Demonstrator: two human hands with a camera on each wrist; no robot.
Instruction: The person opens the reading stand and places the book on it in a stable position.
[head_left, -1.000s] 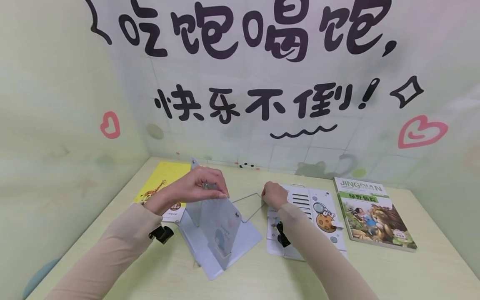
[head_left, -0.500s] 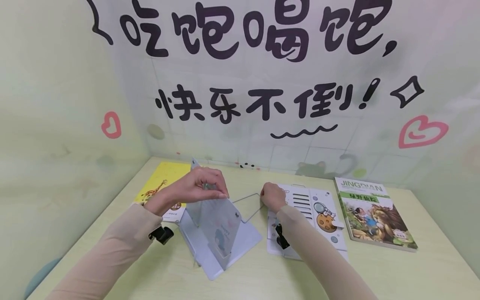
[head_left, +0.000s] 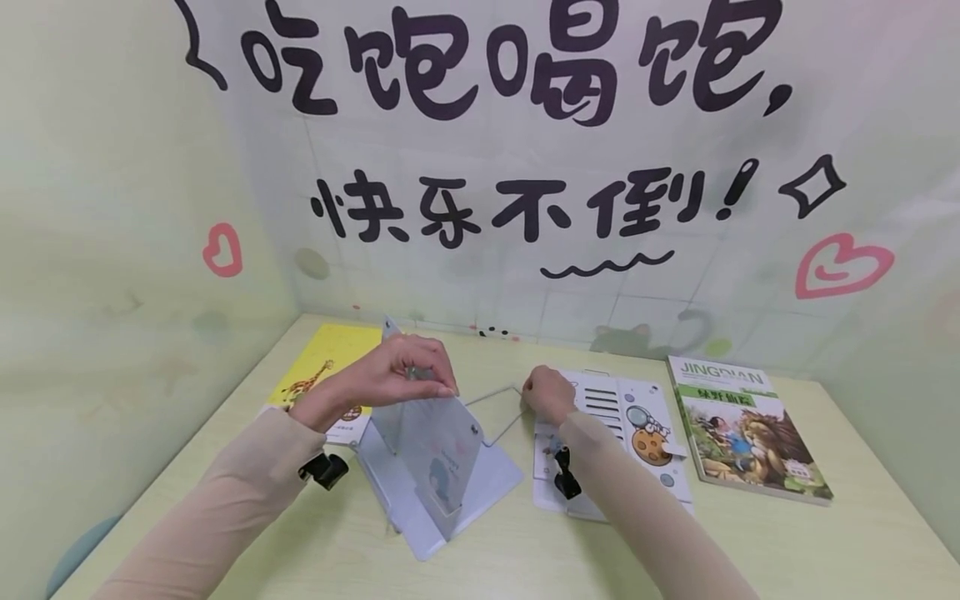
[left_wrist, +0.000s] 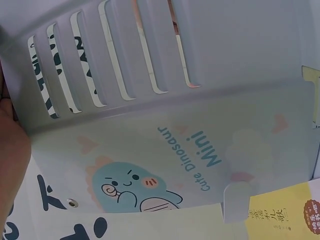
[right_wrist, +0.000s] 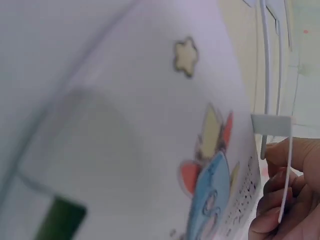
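The dinosaur-print book stand (head_left: 450, 446) sat left of centre on the table (head_left: 525, 558), its base flat and its thin panel raised at a slant. Almost nothing had changed over the last second: the panel kept the same lean, and only my right hand had shifted by a sliver. I judged that as steadying, with the angle being held rather than altered.

At the stand's eleven o'clock, my left hand (head_left: 401, 371) pinched the panel's top edge, thumb against curled fingers, no slack between them. At its two o'clock, my right hand (head_left: 549, 393) gripped the far end of the wire support (head_left: 510, 426), which ran out from beside the panel; in the right wrist view the fingers (right_wrist: 275, 199) were curled in. Whether the wire bore any load, I could not tell.

Farther out, at three o'clock, lay the astronaut-print stand (head_left: 651, 446), partly under my right forearm. Beyond it, also toward three, lay the lion-cover book (head_left: 750, 429). The yellow book (head_left: 337, 342) lay at ten o'clock, partly hidden by my left hand. At twelve, the lettered wall sheet (head_left: 480, 283) rose behind everything.
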